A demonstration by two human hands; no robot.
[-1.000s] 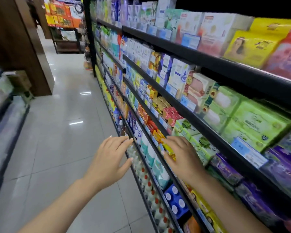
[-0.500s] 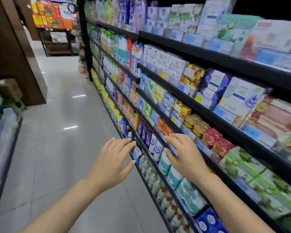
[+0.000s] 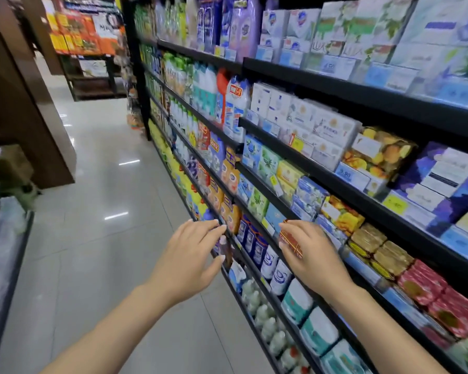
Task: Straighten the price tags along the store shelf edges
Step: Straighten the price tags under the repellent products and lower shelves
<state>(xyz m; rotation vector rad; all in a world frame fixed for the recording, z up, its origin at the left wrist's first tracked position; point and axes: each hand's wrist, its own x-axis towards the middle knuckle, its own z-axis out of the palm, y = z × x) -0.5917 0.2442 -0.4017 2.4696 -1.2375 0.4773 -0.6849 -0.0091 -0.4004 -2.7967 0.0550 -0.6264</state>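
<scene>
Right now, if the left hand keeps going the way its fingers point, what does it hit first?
Likely the orange pouches at the black shelf edge: the left hand has straight fingers aimed there, fingertips apparently just short. Depth is unclear; they may already touch.

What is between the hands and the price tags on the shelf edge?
Nothing visible. The right hand already lies against the shelf edge over a red and gold pack; the left hand hangs open just beside it.

Right hand [image 3: 312, 255] holds red-gold packet [image 3: 290, 240] at shelf edge [image 3: 319, 303].
</scene>
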